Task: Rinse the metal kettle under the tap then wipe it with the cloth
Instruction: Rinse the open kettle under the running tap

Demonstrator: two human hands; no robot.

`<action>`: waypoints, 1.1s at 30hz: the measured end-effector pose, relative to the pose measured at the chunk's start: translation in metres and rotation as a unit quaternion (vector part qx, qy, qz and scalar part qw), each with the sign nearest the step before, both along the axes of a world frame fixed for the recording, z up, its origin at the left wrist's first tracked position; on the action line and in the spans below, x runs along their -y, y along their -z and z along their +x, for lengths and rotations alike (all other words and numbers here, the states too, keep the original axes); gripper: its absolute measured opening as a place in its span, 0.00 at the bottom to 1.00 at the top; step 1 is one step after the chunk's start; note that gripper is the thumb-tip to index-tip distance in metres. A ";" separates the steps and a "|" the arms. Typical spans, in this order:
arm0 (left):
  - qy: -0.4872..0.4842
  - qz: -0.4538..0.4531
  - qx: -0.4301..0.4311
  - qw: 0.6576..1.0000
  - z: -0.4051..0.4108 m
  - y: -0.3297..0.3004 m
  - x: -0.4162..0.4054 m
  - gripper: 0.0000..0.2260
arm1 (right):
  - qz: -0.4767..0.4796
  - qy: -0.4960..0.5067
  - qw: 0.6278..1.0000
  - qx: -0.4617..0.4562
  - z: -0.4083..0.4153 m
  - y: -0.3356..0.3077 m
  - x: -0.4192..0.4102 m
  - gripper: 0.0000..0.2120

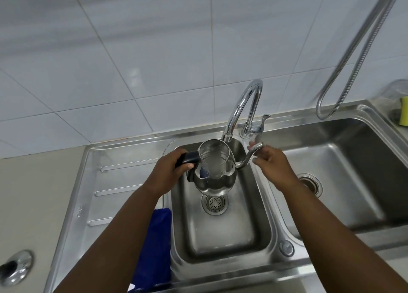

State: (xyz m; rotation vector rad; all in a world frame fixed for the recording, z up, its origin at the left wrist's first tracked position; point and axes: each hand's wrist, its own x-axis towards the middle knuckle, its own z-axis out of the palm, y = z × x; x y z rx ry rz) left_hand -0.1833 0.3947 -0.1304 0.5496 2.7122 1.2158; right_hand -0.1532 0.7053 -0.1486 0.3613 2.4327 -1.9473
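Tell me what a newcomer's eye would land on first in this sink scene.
First, the shiny metal kettle, lid off, held over the small middle basin right under the curved tap. The left hand grips its black handle while the right hand touches the thin spout. Next, the bright blue cloth draped on the basin's left edge, near the left forearm.
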 end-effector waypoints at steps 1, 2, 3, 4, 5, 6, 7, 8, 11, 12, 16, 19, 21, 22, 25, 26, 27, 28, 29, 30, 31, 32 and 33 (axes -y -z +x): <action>-0.003 -0.001 0.003 1.000 0.003 -0.002 0.002 0.08 | -0.016 -0.007 1.000 -0.006 0.008 0.000 0.004 0.21; -0.006 -0.003 0.007 1.000 0.007 -0.003 0.003 0.07 | -0.029 -0.007 0.999 -0.013 0.015 0.000 0.007 0.17; -0.007 -0.004 0.010 1.000 0.011 -0.006 0.006 0.07 | -0.039 -0.002 0.999 -0.019 0.021 0.000 0.010 0.15; -0.003 -0.004 0.012 1.000 0.016 -0.008 0.008 0.08 | -0.044 0.004 0.999 -0.023 0.027 -0.001 0.012 0.13; 0.002 -0.002 0.012 1.000 0.021 -0.011 0.011 0.08 | -0.046 0.008 0.999 -0.027 0.033 -0.003 0.015 0.12; 0.006 0.004 0.012 1.000 0.026 -0.014 0.015 0.09 | -0.048 0.008 0.998 -0.030 0.039 -0.006 0.018 0.13; 0.010 0.009 0.011 1.000 0.032 -0.018 0.019 0.09 | -0.050 0.006 0.998 -0.034 0.045 -0.010 0.021 0.14; 0.011 0.012 0.008 1.000 0.039 -0.022 0.023 0.09 | -0.052 0.001 0.998 -0.037 0.051 -0.014 0.024 0.14; 0.003 0.020 0.006 1.000 0.057 -0.032 0.039 0.09 | -0.024 -0.014 0.998 -0.048 0.070 -0.029 0.037 0.14; 0.001 0.023 0.006 1.000 0.064 -0.036 0.046 0.09 | -0.016 -0.018 0.998 -0.053 0.077 -0.033 0.043 0.14; -0.007 0.026 0.012 1.000 0.090 -0.049 0.080 0.09 | -0.020 -0.029 0.997 -0.065 0.099 -0.051 0.074 0.13; -0.025 0.017 0.013 0.999 0.108 -0.058 0.112 0.10 | -0.021 -0.043 0.996 -0.073 0.111 -0.058 0.102 0.12; -0.032 0.024 0.013 0.999 0.120 -0.063 0.135 0.10 | -0.028 -0.055 0.995 -0.073 0.117 -0.060 0.123 0.13; -0.035 0.030 0.012 0.999 0.126 -0.065 0.146 0.09 | -0.034 -0.060 0.995 -0.069 0.120 -0.060 0.135 0.15; -0.053 0.047 0.020 0.997 0.142 -0.070 0.183 0.09 | -0.038 -0.081 0.994 -0.060 0.127 -0.060 0.172 0.19; -0.057 0.049 0.022 0.997 0.146 -0.071 0.195 0.09 | -0.034 -0.088 0.994 -0.061 0.129 -0.059 0.184 0.19; -0.061 0.048 0.024 0.997 0.150 -0.072 0.207 0.09 | -0.031 -0.093 0.993 -0.062 0.131 -0.057 0.196 0.18; -0.063 0.044 0.026 0.997 0.153 -0.072 0.219 0.09 | -0.032 -0.095 0.993 -0.061 0.133 -0.056 0.208 0.17; -0.066 0.042 0.032 0.996 0.156 -0.071 0.231 0.09 | -0.032 -0.095 0.993 -0.059 0.135 -0.054 0.220 0.16; -0.070 0.042 0.039 0.996 0.158 -0.071 0.243 0.10 | -0.031 -0.095 0.993 -0.055 0.136 -0.052 0.231 0.16; -0.075 0.044 0.046 0.995 0.160 -0.070 0.254 0.10 | -0.030 -0.095 0.994 -0.052 0.138 -0.050 0.242 0.15; -0.080 0.047 0.054 0.994 0.162 -0.069 0.265 0.10 | -0.030 -0.098 0.993 -0.051 0.139 -0.049 0.253 0.14; -0.085 0.049 0.061 0.993 0.163 -0.067 0.275 0.11 | -0.029 -0.100 0.993 -0.049 0.141 -0.047 0.263 0.14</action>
